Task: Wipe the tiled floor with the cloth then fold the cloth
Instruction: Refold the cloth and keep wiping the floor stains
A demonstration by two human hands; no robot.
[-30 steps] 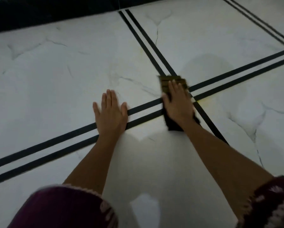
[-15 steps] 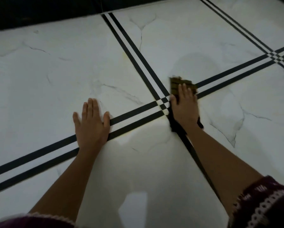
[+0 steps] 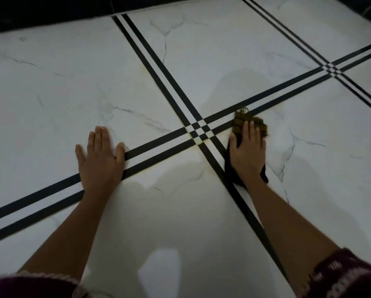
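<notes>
Dim white veined tiled floor (image 3: 72, 87), paired black stripes (image 3: 149, 66), dark far border (image 3: 40, 11)

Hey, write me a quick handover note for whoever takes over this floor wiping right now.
Left hand: flat on the tiled floor, palm down, holding nothing.
Right hand: fingers straight, pressing the cloth onto the floor just right of the black stripe crossing.
Done: wiping is under way; how much is covered cannot be told.
To do: finish wiping, then fold the cloth.

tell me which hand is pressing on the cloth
The right hand, flat on the cloth; the left hand rests on bare floor.
</notes>
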